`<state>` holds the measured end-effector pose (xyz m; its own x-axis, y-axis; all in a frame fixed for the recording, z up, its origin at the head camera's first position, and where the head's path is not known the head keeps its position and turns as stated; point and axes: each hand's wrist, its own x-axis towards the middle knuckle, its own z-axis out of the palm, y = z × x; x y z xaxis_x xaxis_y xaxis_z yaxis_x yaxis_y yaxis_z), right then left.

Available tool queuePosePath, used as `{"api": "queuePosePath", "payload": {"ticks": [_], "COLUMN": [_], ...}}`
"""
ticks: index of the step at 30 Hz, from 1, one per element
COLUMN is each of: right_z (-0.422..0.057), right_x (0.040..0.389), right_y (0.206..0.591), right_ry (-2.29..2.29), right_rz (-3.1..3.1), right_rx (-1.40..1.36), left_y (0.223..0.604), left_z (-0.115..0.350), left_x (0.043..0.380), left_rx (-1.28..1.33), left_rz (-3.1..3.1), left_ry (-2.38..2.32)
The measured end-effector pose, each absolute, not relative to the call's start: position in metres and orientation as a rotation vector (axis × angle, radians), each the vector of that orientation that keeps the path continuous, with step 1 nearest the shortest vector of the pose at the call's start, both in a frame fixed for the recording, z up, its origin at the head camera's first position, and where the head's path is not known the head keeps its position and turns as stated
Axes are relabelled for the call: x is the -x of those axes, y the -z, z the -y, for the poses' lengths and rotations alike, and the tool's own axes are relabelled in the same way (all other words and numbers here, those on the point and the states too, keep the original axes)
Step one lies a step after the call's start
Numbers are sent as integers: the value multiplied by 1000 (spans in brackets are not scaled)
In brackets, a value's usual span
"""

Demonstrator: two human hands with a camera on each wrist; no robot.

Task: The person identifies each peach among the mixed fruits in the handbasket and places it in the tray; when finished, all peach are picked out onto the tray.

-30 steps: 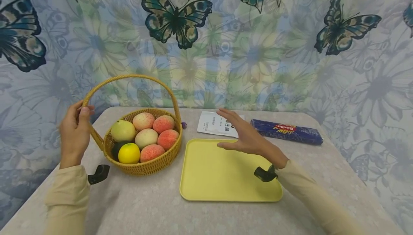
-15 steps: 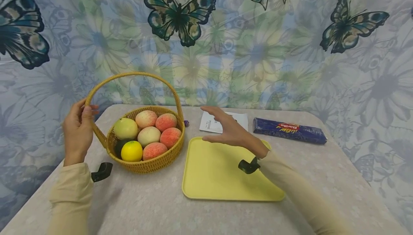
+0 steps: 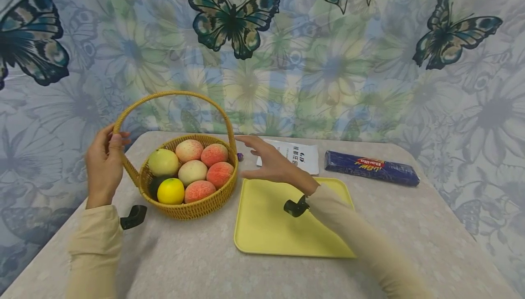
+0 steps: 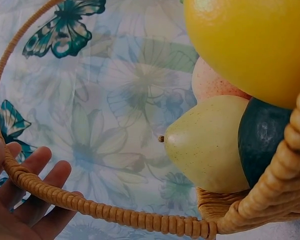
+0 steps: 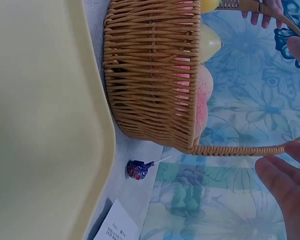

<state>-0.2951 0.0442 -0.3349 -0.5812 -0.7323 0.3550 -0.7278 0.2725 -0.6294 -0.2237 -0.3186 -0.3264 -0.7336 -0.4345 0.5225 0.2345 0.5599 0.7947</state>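
A wicker basket [image 3: 193, 209] with a tall arched handle [image 3: 174, 93] stands on the table's left side. It holds several peaches [image 3: 199, 191], a pale green pear [image 4: 205, 145], a round yellow fruit [image 3: 171, 191] and a partly hidden dark green fruit [image 4: 262, 142]. My left hand [image 3: 105, 171] holds the handle's left side, thumb on one side and fingers on the other. Just right of the handle's other side is my right hand [image 3: 272, 162], thumb and fingers spread wide with nothing held. In the right wrist view its fingertips [image 5: 270, 170] appear close to the handle; contact is unclear.
A yellow tray [image 3: 266, 226] lies beneath my right forearm. Behind it are a white packet [image 3: 305, 158] and a dark blue Barilla pasta package [image 3: 371, 167]. A wrapped lollipop [image 5: 137, 170] lies beside the basket. A butterfly-print cloth [image 3: 328, 85] hangs behind the table.
My right hand has moved left from above the tray toward the basket handle, staying spread. My left hand keeps its hold on the handle. The whole view has shifted slightly.
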Motion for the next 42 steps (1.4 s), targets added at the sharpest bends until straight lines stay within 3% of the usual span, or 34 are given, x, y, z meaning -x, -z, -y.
{"api": "queuePosePath", "payload": {"ticks": [20,42], "right_z": [7,21], "right_x": [307,324], "right_y": [353,365], "right_ry": [974,729], "right_rz": [-2562,-2560], "right_rx": [1432,1312], "left_y": [332,330], "left_z": [319,317], "left_x": [221,220], "left_rx": [-176,-172], "left_rz": [2092,2085], "left_ry": [1167,1163]}}
